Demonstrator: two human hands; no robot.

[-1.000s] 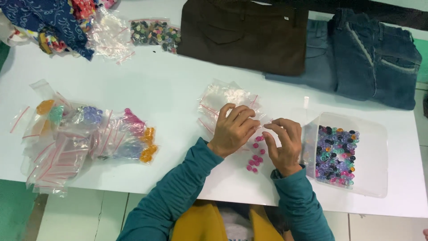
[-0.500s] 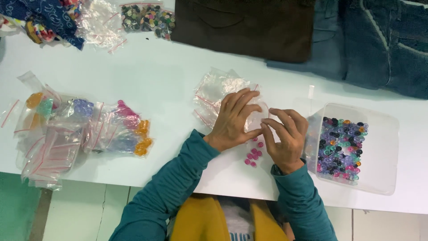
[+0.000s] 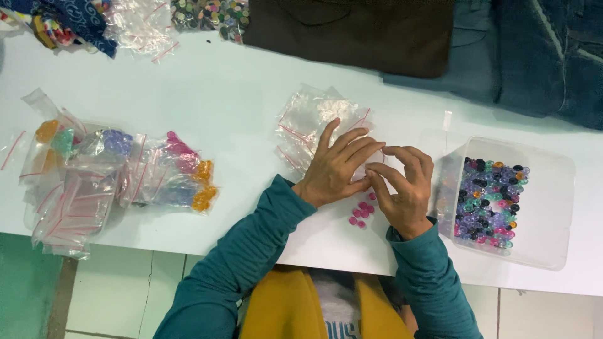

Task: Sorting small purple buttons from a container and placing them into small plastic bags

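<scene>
pink buttons (image 3: 360, 213), centre frame: small, light, slippery; pinch yours by the rims. left hand (image 3: 336, 166) fingers spread flat on clear bag (image 3: 314, 122); right hand (image 3: 405, 188) fingers narrowly pinched, contents hidden.

Heap of clear red-striped zip bags with coloured buttons (image 3: 119, 169) at left, empty clear zip bags (image 3: 314, 122) centre, crumpled clear plastic bags (image 3: 141, 25) top left

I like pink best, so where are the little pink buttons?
The pink buttons lie on the white table, just below and between the left hand and right hand.
</scene>
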